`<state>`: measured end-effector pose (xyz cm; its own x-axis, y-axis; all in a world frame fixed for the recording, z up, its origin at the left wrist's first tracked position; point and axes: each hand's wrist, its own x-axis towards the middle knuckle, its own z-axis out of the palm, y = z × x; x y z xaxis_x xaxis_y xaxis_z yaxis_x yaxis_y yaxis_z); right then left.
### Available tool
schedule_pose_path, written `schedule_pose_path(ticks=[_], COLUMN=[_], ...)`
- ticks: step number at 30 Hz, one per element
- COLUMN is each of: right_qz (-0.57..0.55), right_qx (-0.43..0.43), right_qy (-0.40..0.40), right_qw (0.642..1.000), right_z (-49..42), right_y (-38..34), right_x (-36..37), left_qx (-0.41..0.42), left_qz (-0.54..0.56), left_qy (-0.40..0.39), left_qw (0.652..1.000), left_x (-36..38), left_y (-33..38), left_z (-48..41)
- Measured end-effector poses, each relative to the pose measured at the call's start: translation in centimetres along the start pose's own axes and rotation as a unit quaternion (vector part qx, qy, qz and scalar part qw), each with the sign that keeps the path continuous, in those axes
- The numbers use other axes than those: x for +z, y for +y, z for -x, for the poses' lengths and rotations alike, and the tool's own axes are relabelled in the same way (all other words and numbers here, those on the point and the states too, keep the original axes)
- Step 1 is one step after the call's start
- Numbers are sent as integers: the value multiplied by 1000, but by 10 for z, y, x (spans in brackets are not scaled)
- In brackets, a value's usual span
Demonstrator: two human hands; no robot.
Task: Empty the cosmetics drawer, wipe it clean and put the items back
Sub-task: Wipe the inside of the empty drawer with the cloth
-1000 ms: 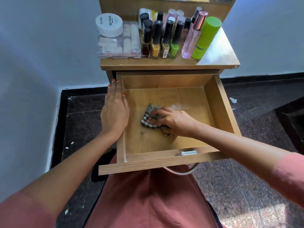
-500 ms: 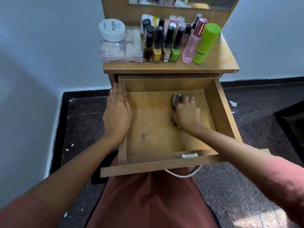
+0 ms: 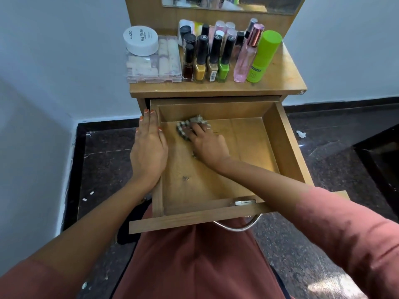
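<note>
The wooden drawer (image 3: 287, 147) is pulled out over my lap and holds nothing but a checked cloth (image 3: 190, 124). My right hand (image 3: 207, 143) presses that cloth flat on the drawer floor near the back left corner. My left hand (image 3: 149, 154) lies flat along the drawer's left wall, fingers together. On the dresser top (image 3: 287, 80) stand several nail polish bottles (image 3: 213, 61), a pink perfume bottle (image 3: 246, 59), a green can (image 3: 263, 55), a clear plastic box (image 3: 153, 65) and a white nail polish remover tub (image 3: 141, 39) on that box.
A mirror (image 3: 233, 3) rises behind the cosmetics. White walls close in at the left and behind the dresser. The floor (image 3: 103, 169) is dark speckled stone with small white scraps. A metal handle (image 3: 237, 228) hangs under the drawer front.
My right hand has swept the cloth from the drawer's middle to the back right, then across to the back left corner. My left hand has stayed on the left wall.
</note>
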<state>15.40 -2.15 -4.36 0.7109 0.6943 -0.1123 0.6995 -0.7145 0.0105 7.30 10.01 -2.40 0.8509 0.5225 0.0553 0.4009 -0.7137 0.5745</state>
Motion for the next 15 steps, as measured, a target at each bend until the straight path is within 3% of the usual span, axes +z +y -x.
schedule_pose_path(ticks=[7,15], right_qz=[24,44], right_qx=[179,234], right_qy=[-28,-47], right_qw=[983,970], right_z=[23,24], right_y=[70,99], right_x=[-1,-8], left_qx=[-1,-2], left_qz=[7,5], left_qy=[1,0], left_qw=[1000,1000], left_x=[1,1], left_y=[0,0], left_z=[2,1])
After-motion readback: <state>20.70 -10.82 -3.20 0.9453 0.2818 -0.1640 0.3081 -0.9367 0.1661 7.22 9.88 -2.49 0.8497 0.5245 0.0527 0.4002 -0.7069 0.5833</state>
